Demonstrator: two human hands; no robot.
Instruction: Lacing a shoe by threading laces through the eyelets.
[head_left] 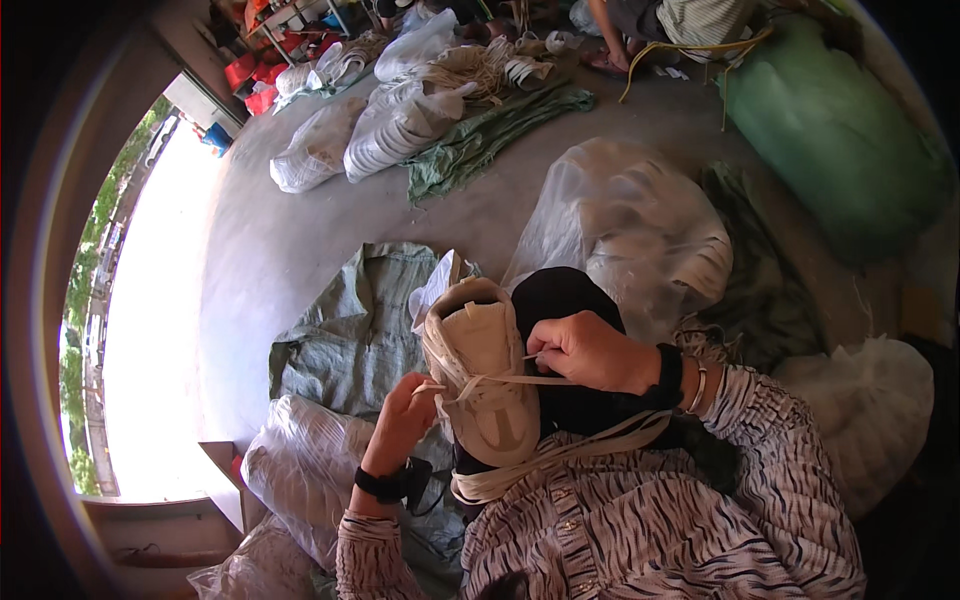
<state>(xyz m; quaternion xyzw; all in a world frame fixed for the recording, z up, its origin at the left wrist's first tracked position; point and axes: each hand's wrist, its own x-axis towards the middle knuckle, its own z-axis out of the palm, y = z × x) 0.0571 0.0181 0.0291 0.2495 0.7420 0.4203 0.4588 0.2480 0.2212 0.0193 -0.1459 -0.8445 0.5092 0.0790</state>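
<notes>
A beige sneaker [484, 350] rests on my dark-clad lap, its toe toward me and its opening away. A pale flat shoelace [525, 380] crosses its front. My left hand [402, 420] is closed at the shoe's left side, pinching the lace where it comes out. On the other side, my right hand [590, 352] is closed in a pinch, with a thin bit of lace at the fingertips beside the shoe's edge. A bundle of loose laces [610, 438] lies across my lap below the toe.
Ahead stands a clear plastic bag of shoe parts [640, 225]. A green woven sack [350, 335] lies at left, above another plastic bag [305, 460]. A big green sack [835, 130] is at far right, near a seated person [700, 20]. More filled bags [400, 125] lie farther off.
</notes>
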